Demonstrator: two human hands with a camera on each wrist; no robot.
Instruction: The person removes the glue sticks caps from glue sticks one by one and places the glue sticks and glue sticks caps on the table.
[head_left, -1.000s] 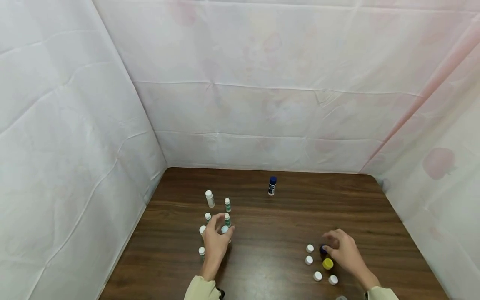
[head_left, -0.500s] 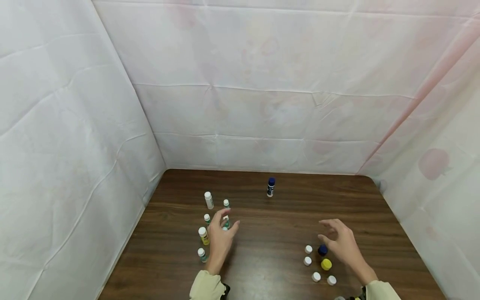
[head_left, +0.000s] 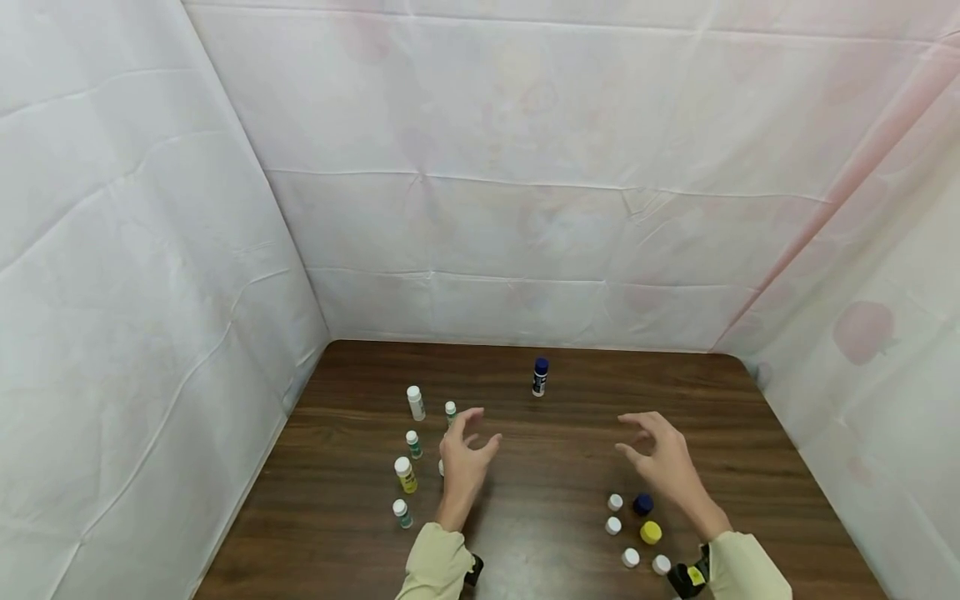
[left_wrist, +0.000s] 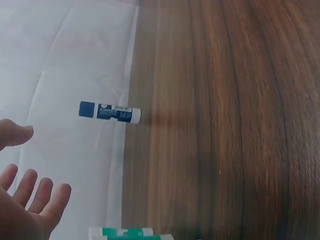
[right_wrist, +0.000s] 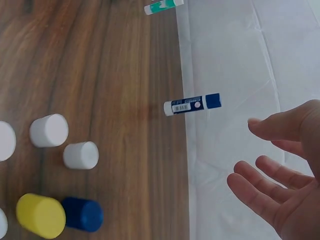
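My left hand (head_left: 467,462) hovers over the table beside several small capped sticks, partly hiding those behind it. Its fingers are loosely bent, with nothing in them. Near that hand stand a white stick (head_left: 416,404), a yellow-labelled one (head_left: 406,476) and green-labelled ones (head_left: 414,446). At the back middle a navy glue stick (head_left: 539,379) stands upright, apart from both hands. My right hand (head_left: 670,462), thumb and fingers spread, is held above the table, behind a dark blue cylinder (head_left: 642,504), a yellow cylinder (head_left: 651,532) and white cap-like cylinders (head_left: 615,502).
The dark wood table (head_left: 540,500) is enclosed by pale cloth, with a back wall (head_left: 480,308), a left wall (head_left: 165,333) and a right wall (head_left: 892,375). More white cylinders (head_left: 631,557) lie near the right forearm.
Both hands have risen away from the small things near them and moved inward, the left to the right and the right to the left. The dark blue cylinder, earlier at the right fingertips, now stands free.
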